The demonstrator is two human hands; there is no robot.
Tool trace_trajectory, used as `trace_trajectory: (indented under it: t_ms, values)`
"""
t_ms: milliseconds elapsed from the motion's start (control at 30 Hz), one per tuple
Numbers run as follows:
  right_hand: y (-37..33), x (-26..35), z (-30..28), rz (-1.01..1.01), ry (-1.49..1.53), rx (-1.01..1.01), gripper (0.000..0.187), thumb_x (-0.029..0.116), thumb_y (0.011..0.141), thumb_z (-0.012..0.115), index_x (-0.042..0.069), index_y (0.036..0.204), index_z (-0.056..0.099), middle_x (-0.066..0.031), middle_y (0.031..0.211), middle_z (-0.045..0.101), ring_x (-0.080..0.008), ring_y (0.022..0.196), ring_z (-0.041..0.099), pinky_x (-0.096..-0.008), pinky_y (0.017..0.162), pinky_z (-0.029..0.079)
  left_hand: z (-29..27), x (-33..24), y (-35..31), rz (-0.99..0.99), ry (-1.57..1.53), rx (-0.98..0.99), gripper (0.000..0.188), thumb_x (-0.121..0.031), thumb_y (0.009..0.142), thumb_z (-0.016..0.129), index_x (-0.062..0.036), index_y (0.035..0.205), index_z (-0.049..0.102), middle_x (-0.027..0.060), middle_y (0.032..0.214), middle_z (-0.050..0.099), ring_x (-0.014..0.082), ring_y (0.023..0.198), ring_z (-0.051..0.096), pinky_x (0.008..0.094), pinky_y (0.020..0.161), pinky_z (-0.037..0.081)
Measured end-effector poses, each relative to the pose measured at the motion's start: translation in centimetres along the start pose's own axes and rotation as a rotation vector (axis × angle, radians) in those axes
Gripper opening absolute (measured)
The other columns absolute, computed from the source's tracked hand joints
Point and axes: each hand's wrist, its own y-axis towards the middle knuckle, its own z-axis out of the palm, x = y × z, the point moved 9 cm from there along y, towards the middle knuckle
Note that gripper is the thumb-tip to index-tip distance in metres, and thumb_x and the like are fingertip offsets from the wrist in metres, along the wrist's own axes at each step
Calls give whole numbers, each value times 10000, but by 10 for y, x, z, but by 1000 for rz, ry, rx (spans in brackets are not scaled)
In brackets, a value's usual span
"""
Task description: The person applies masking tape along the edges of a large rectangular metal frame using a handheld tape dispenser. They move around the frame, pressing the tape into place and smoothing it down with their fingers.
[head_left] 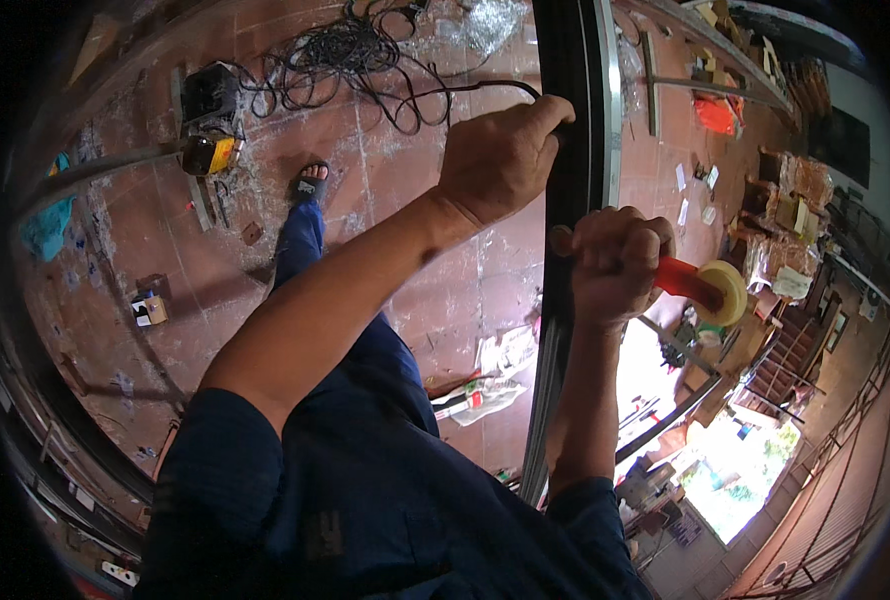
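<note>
A long dark metal profile (577, 150) with a pale edge runs past both my hands. My left hand (500, 160) is closed at its left side, thumb and fingers pinched on a black rubber-like strip (495, 84). That strip trails left into a tangled heap (340, 52) on the floor. Lower down, my right hand (617, 262) is wrapped around a red-handled tool (687, 282) with a round cream-coloured end (727, 293), sticking out to the right. A small brownish round end (562, 240) shows at the fist's left, over the profile. My fingers hide the tool's middle.
On the tiled floor (215, 330) lie a black box (210, 92), a yellow-and-black item (210, 155) and a small carton (149, 308). White plastic wrapping (505, 350) lies near my legs. Metal bars and wrapped bundles (795, 200) stand to the right. My sandalled foot (310, 182) is at left.
</note>
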Motion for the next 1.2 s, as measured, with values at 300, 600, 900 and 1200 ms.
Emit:
trace_trajectory:
  t_ms: [300,600,900,1200]
  values:
    - [-16,-1,-6,16,-211,-182,247,229,969,651,55,903,488,-94,682,581,-139,590,520,-295,564,457,9,-3,14,421,-49,274,152,-97,860,774,-55,947,657,101,849,613,295,794,640,375,704,533]
    - [-15,28,32,-270,-818,-217,202,16,807,794,-17,974,685,-140,869,696,-260,711,654,-359,653,510,12,-20,31,707,104,637,170,-104,817,781,-80,937,664,85,841,597,287,787,616,401,732,509]
    - [-93,-133,102,538,249,-470,538,501,1060,478,14,1105,704,-89,888,659,-155,804,631,-327,714,477,21,-22,51,693,26,1108,225,-29,835,723,-27,1048,650,140,867,616,354,817,622,443,752,514]
    - [-43,-148,58,498,226,-1170,455,445,1021,608,1,970,691,-82,782,669,-144,616,617,-307,525,468,31,-14,55,663,-41,1480,455,-45,806,683,-3,1253,614,194,1015,665,409,952,645,484,861,524]
